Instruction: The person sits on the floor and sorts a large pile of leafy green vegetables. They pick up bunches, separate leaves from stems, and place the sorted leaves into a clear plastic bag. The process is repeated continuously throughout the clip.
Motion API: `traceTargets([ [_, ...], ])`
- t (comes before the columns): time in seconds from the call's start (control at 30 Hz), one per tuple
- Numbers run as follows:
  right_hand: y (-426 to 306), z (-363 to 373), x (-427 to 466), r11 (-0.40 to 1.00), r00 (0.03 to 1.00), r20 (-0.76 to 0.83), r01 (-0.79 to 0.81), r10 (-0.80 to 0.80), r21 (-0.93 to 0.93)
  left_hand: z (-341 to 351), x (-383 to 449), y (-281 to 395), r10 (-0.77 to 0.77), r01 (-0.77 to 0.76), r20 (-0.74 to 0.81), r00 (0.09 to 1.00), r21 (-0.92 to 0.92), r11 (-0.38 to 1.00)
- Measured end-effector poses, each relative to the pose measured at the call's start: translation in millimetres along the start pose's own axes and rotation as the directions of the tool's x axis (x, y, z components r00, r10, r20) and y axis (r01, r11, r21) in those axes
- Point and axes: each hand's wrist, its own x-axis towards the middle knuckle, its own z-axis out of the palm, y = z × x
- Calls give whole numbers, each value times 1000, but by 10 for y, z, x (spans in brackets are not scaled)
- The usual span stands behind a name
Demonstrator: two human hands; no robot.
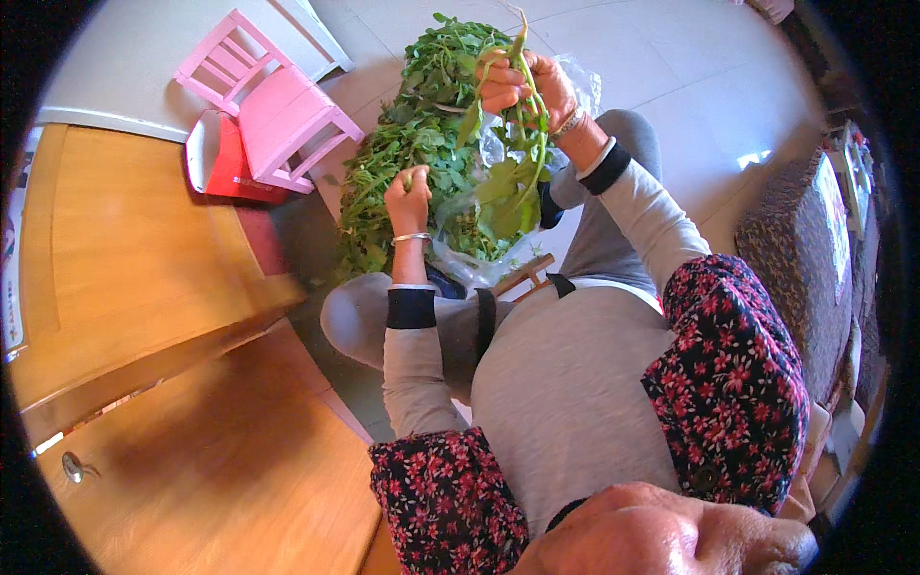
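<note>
My right hand [535, 90] is raised over the floor, its fingers around the stems of a leafy green plant [532, 154]. The plant's pale, tapered root end points up past the fingers, and its broad leaves hang down. Lower and to the left, my left hand [408, 201] is curled, with a small bit of greens [408, 184] showing between thumb and fingers. Below both hands lies a large heap of leafy greens [410, 144] on the floor. A clear plastic bag [471, 269] lies along the heap's near side, between my legs, partly covered by leaves.
A small pink wooden chair [284, 108] stands at the upper left, beside a red box [233, 162]. Wooden furniture [144, 237] fills the left side. A brown patterned upholstered piece [790, 237] stands at the right. Pale floor tiles [668, 65] extend beyond the heap.
</note>
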Motion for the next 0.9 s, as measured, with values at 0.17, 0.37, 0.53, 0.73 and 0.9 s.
traceTargets([
  [0.17, 151, -37, 191, 995, 997, 62, -41, 36, 95, -103, -206, 581, -86, 137, 128, 988, -475, 869],
  [0.37, 294, 98, 322, 984, 984, -3, -178, 178, 16, -63, -22, 858, 362, -371, -93, 928, -118, 921],
  [0.53, 330, -37, 445, 778, 956, -231, -283, 181, -561, -26, -99, 1633, 434, -401, 131, 891, -217, 890],
  [0.73, 112, -117, 371, 57, 997, 60, 63, -55, -996, -73, 187, 1833, 691, -681, 129, 711, 367, 633],
  [0.9, 216, 114, 274, 447, 973, -222, -169, -67, -878, -199, 292, 1965, 293, -289, 51, 955, -70, 955],
])
